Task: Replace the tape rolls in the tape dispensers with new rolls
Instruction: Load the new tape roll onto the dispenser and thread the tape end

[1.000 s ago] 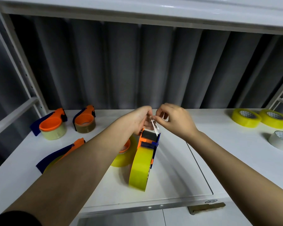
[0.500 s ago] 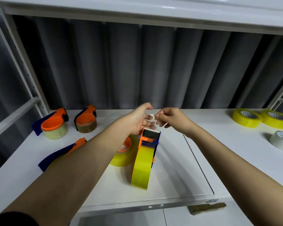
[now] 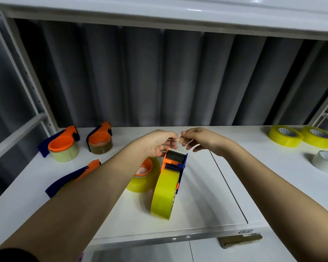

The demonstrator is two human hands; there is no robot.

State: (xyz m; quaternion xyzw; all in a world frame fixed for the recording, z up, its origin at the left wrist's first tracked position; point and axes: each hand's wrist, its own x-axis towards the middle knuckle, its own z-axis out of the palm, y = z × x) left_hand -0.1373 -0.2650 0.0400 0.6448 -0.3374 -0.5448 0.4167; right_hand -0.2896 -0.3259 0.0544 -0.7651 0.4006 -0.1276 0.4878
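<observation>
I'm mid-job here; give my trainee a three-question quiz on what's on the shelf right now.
1. True or false: the upright orange-and-blue tape dispenser carries a yellow tape roll.
2. How many loose yellow rolls lie at the far right of the white shelf? A) one B) two C) four
3. Fill in: the left hand and right hand both pinch a strip of clear ____ above the dispenser.

Key: 1 true; 2 B; 3 tape.
</observation>
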